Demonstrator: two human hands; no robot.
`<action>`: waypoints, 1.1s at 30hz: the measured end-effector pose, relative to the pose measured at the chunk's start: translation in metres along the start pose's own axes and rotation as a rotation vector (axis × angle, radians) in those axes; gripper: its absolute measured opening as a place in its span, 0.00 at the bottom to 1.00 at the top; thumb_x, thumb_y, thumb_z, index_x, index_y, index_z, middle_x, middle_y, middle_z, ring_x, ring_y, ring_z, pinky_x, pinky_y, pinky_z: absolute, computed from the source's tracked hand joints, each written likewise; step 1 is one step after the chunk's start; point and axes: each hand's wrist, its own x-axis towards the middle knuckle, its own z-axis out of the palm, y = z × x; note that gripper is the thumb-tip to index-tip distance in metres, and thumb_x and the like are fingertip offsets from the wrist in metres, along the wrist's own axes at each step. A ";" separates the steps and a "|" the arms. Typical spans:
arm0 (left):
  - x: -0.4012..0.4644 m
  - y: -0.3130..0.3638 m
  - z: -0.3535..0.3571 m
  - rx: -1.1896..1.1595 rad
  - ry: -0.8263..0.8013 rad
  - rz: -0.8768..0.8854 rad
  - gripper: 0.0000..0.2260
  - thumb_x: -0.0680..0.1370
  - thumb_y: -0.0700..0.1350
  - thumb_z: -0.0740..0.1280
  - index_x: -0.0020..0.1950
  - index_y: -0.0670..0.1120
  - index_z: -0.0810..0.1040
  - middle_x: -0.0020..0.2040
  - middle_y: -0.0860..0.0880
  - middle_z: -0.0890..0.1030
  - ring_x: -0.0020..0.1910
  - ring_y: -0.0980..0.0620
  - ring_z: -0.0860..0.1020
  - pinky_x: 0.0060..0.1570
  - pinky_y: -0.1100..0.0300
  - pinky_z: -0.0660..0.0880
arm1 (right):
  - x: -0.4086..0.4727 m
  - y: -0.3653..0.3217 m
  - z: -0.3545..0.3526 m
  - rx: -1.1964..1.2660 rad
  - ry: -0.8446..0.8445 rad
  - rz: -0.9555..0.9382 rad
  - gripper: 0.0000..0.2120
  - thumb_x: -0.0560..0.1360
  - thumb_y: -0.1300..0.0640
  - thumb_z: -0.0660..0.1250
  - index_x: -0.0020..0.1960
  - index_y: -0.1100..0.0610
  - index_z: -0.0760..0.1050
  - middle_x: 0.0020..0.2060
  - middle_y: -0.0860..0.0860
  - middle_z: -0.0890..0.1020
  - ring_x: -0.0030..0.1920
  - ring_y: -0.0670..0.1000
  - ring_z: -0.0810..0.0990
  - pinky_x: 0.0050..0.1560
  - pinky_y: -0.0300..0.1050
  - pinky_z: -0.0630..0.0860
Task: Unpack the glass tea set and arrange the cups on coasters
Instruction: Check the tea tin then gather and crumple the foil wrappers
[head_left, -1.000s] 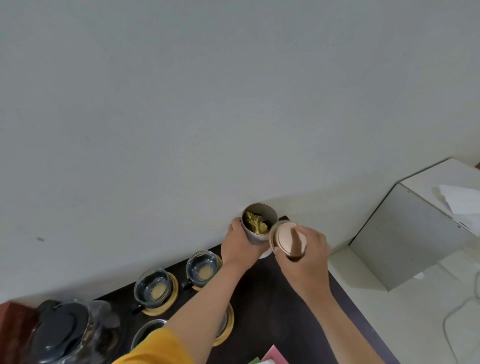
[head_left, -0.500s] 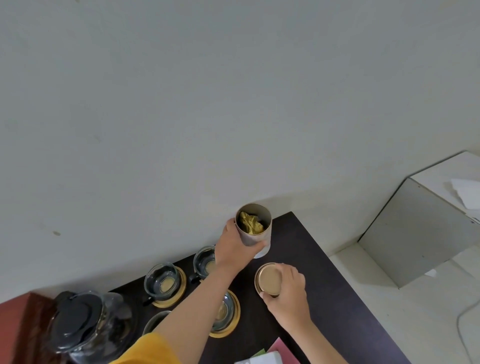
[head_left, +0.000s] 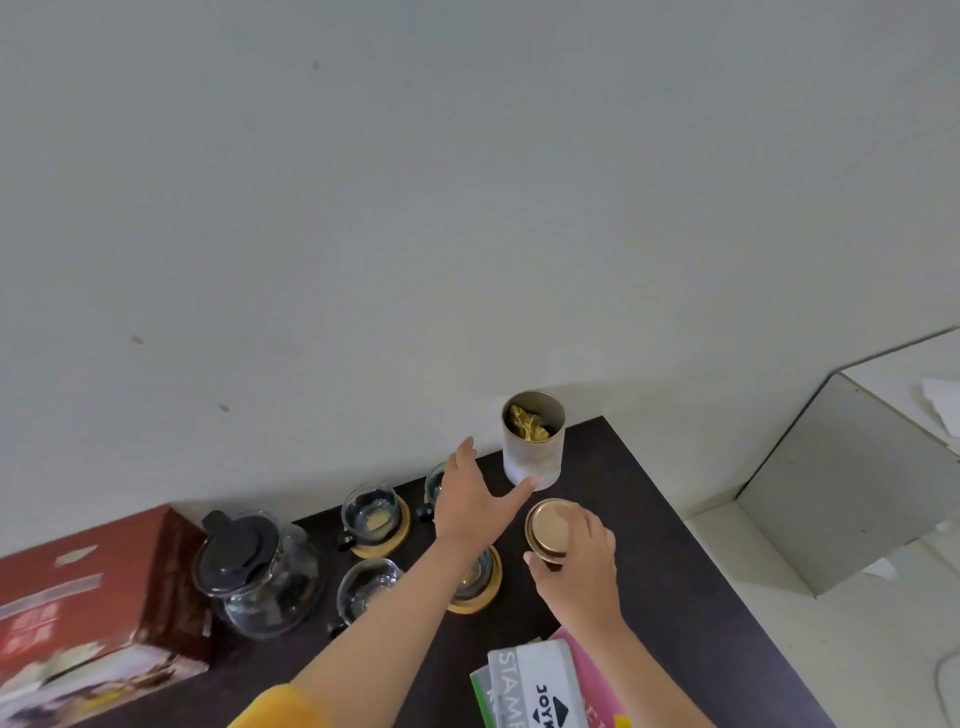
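Note:
Several glass cups stand on round cork coasters on the dark table (head_left: 654, 597): one at the back (head_left: 371, 514), one in front of it (head_left: 366, 590), two more partly hidden under my left arm. A glass teapot (head_left: 257, 571) with a black lid stands to their left. An open white tin (head_left: 533, 441) with yellow-green contents stands at the table's far edge. My left hand (head_left: 475, 496) is spread open beside the tin, its thumb tip at the tin's base. My right hand (head_left: 576, 564) holds the tin's gold lid (head_left: 550, 527) low over the table.
A red gift box (head_left: 88, 618) lies at the left. Booklets, one grey and one pink (head_left: 540, 686), lie at the near edge. A grey-white cabinet (head_left: 852, 483) stands to the right beyond the table's edge. The wall runs right behind the table.
My left hand has let go of the tin, which now stands on the table. My right hand has brought the lid down from beside the tin's mouth toward the tabletop.

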 end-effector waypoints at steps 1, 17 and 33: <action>-0.013 -0.002 -0.007 -0.011 0.025 0.001 0.45 0.68 0.66 0.70 0.75 0.46 0.55 0.72 0.47 0.66 0.70 0.49 0.66 0.65 0.50 0.71 | -0.011 -0.006 -0.003 0.023 0.000 -0.021 0.33 0.68 0.51 0.76 0.69 0.55 0.68 0.66 0.51 0.71 0.66 0.54 0.68 0.64 0.53 0.71; -0.274 -0.174 -0.153 0.001 0.267 -0.186 0.30 0.72 0.62 0.68 0.67 0.47 0.69 0.65 0.48 0.71 0.63 0.50 0.71 0.59 0.54 0.72 | -0.288 -0.048 0.048 -0.062 -0.278 -0.081 0.33 0.66 0.39 0.59 0.65 0.57 0.71 0.64 0.56 0.73 0.67 0.58 0.68 0.67 0.50 0.61; -0.428 -0.323 -0.167 0.080 0.124 -0.783 0.43 0.74 0.68 0.57 0.77 0.41 0.48 0.77 0.41 0.41 0.76 0.44 0.40 0.70 0.37 0.49 | -0.416 -0.068 0.112 -0.384 -0.388 0.071 0.33 0.78 0.40 0.56 0.78 0.48 0.49 0.78 0.57 0.41 0.77 0.62 0.42 0.73 0.66 0.46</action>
